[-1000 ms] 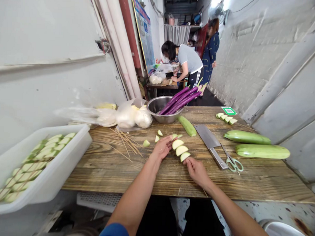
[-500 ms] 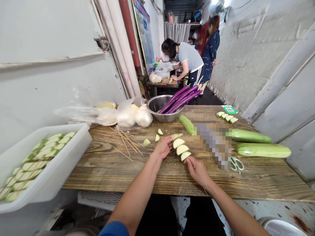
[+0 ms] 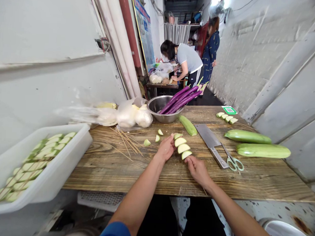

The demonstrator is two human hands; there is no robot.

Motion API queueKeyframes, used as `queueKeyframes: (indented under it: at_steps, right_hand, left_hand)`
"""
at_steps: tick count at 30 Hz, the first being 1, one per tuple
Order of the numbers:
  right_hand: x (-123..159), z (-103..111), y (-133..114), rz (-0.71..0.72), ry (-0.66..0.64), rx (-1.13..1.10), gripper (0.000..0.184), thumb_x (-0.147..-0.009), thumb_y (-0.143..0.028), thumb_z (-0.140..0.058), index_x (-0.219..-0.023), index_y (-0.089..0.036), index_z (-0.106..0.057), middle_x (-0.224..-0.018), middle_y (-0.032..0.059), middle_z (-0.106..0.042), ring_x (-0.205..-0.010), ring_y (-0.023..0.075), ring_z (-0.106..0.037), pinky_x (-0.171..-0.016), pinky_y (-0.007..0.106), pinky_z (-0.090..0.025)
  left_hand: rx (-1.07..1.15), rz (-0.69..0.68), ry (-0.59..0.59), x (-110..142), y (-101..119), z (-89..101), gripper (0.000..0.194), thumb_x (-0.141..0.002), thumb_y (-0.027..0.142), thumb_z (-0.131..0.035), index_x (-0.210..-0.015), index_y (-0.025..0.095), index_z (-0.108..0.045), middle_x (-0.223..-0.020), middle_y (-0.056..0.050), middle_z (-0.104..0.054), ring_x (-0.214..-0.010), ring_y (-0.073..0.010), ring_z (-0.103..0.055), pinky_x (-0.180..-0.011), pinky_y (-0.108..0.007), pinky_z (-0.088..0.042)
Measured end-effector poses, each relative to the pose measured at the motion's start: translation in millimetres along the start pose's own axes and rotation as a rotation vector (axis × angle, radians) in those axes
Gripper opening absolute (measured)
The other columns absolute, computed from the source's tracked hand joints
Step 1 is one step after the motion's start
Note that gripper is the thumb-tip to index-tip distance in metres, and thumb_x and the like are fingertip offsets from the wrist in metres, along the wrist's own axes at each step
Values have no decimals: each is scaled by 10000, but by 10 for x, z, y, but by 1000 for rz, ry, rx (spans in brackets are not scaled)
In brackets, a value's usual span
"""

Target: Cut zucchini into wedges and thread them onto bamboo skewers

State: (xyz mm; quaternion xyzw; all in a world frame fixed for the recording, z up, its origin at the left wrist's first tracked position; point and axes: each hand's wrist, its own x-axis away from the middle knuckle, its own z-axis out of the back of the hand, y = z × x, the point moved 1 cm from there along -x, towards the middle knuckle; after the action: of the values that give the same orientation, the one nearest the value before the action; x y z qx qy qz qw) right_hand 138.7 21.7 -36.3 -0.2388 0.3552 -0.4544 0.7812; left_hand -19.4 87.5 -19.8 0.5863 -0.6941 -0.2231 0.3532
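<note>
- While pinching one stick (image 3: 205,192) between closed fingers of the right hand (image 3: 197,169), holding a row of four zucchini slices (image 3: 182,148) over the middle of the table (image 3: 114,175).
- With the left hand (image 3: 166,148) half-curled beside the top slice; cannot tell whether gripping or only touching it.
- Done, judging from the layout: rows of slices on sticks (image 3: 42,153) in one white bin (image 3: 70,159), overlapping too much to count, plus one four-piece skewer (image 3: 226,117) at far right.
- In hand: seemingly full or nearly so, matching that skewer's count.
- Left, apparently: three loose pieces (image 3: 147,142) near the left hand, one cut zucchini (image 3: 187,125), two whole zucchini (image 3: 263,150).
- Also counted: one cleaver (image 3: 207,137), one pair of scissors (image 3: 229,157), one metal bowl (image 3: 162,117), at least three eggplants (image 3: 180,99).
- Bare sticks (image 3: 125,139) in a pile, too many to count.
- Behind: two people, one bent person (image 3: 189,59) and one standing person (image 3: 210,56).
</note>
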Motion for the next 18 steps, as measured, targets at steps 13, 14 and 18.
queueKeyframes:
  at_steps: [13,14,18]
  right_hand:
    - [17,-15,19,28,-44,23,266,-892,-246,-326,-754,-183,-544,-573,-9,-513,-493,117,-444,-518,224,-317]
    - [20,-14,18,30,-46,32,267,-892,-247,-325,-756,-182,-545,-572,-9,-515,-495,118,-447,-523,225,-318]
    - [32,-4,12,35,-54,47,271,-895,-249,-315,-749,-184,-534,-577,-10,-512,-509,123,-464,-541,225,-323]
  left_hand:
    - [116,65,91,-22,-32,-36,147,-778,167,-541,-871,91,-626,-821,-96,-685,-814,-177,-635,-823,-316,-482]
    - [115,74,86,-22,-26,-32,144,-778,168,-540,-861,90,-628,-816,-97,-685,-809,-177,-636,-825,-316,-481]
    - [109,117,69,-14,-8,-17,149,-794,162,-522,-840,81,-638,-791,-98,-686,-782,-167,-635,-832,-310,-477]
